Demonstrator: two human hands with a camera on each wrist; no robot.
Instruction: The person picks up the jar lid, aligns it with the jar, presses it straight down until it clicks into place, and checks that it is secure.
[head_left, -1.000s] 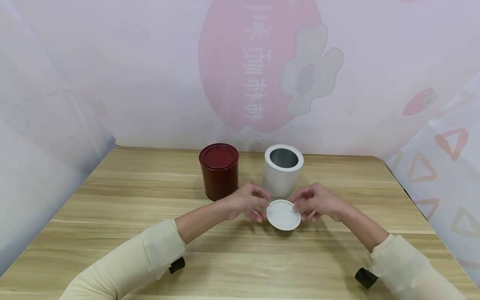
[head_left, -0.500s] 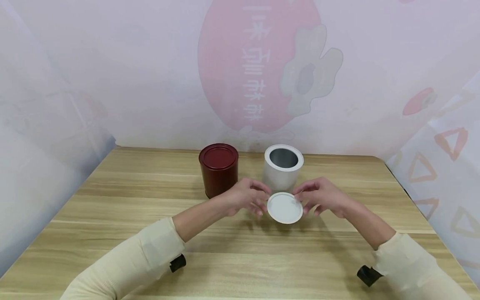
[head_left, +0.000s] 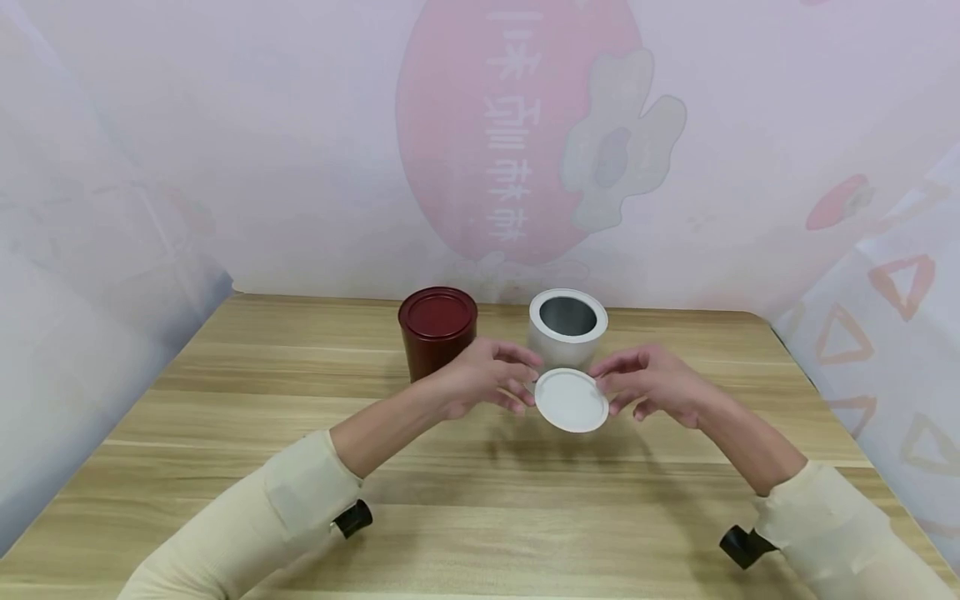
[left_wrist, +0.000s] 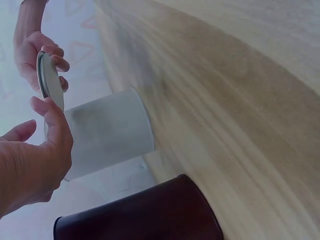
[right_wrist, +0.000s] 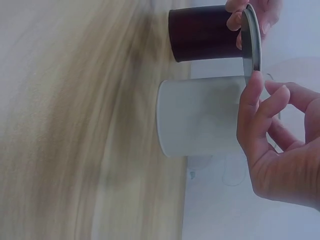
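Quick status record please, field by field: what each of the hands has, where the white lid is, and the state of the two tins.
left hand: fingertips pinch the left edge of the white lid
right hand: fingertips pinch the lid's right edge
white lid: held off the table, in front of the silver tin, not on it
silver tin: upright, open, inside looks empty
red tin: upright, lid on, left of the silver tin, untouched
table: wood, bears both tins

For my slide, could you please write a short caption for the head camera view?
Both hands, left hand and right hand, hold a white lid in front of an open white tin.
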